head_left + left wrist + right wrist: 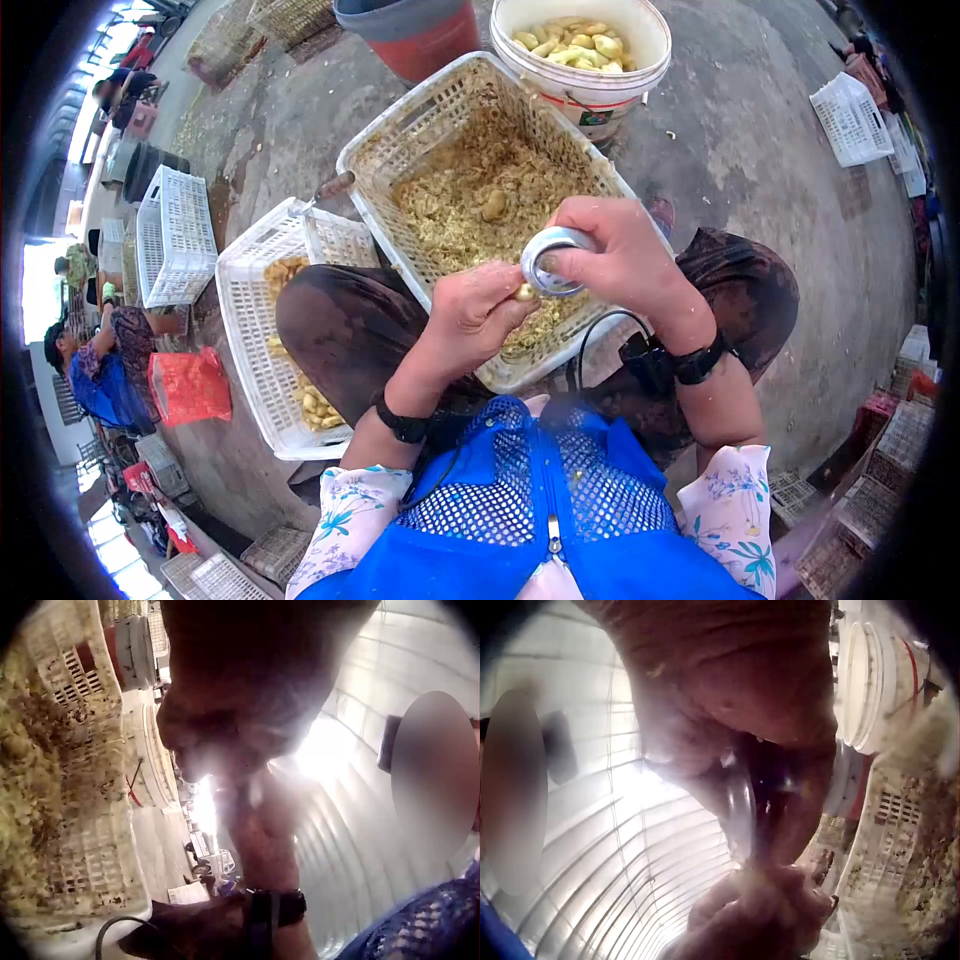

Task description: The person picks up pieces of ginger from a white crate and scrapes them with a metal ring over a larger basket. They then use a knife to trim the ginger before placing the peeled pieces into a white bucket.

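Note:
My left hand (468,315) pinches a small pale-yellow root piece (525,292) that looks like ginger, mostly covered by the fingers. A round silver metal ring (556,238), like a cut can, sits in the grip of my right hand (625,255), its edge right at the root. Both hands meet above the near side of a white plastic crate (410,105) holding yellowish peelings (450,220). In the right wrist view the ring (740,802) shows between thumb and fingers, with the left hand (750,919) below. The left wrist view shows the left hand (240,697) dark against light.
A second white crate (243,335) with unpeeled-looking roots stands at the left. Across the crates' corner lies a tool with a wooden handle (335,186). Behind are a white bucket (655,75) of pale roots and a red-grey bucket (425,50). Another person (95,370) sits far left.

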A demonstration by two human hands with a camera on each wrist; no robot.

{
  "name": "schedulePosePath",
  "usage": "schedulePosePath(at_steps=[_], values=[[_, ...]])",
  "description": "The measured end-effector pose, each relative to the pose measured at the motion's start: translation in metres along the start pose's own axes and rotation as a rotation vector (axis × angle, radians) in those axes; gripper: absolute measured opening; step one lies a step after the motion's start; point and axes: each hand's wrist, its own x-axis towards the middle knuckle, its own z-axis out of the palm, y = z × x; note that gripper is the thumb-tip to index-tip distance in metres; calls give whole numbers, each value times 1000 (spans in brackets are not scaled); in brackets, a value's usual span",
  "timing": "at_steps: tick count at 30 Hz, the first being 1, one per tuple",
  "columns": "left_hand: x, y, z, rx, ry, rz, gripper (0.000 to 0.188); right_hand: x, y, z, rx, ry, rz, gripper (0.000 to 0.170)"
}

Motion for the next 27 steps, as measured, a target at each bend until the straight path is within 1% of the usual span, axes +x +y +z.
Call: schedulePosePath(at_steps=[4, 5, 7, 8, 11, 12, 14, 17, 18, 21, 24, 27], values=[[1, -3, 5, 73, 70, 70, 17, 0, -6, -6, 18, 27, 11, 15], [0, -4, 5, 90, 81, 86, 17, 0, -4, -5, 10, 7, 5, 15], [-1, -7, 3, 126, 67, 139, 22, 1, 0, 2, -4, -30, -5, 16], [-2, -9, 2, 144, 58, 166, 25, 0, -3, 3, 11, -48, 52, 16], [-4, -6, -1, 152, 47, 121, 23, 5, 6, 0, -67, -30, 77, 18], [-5, -6, -1, 146, 50, 94, 22, 5, 5, -2, -145, -60, 160, 22], [-6, -7, -2, 137, 58, 43, 22, 6, 8, -2, -111, -40, 152, 21], [-4, -7, -3, 159, 59, 79, 23, 7, 14, 2, -35, 12, 108, 18], [-4, -6, -3, 137, 63, 67, 23, 7, 15, 3, -9, 33, 86, 19], [-4, -1, -3, 71, 74, 40, 21, 7, 16, 4, 49, 37, 153, 19], [-6, 2, -6, 21, 72, 14, 19, 13, 21, -7, -199, 163, 156, 11], [-8, 8, -10, -23, 59, -31, 20, 19, 29, -19, 189, 332, 205, 12]])
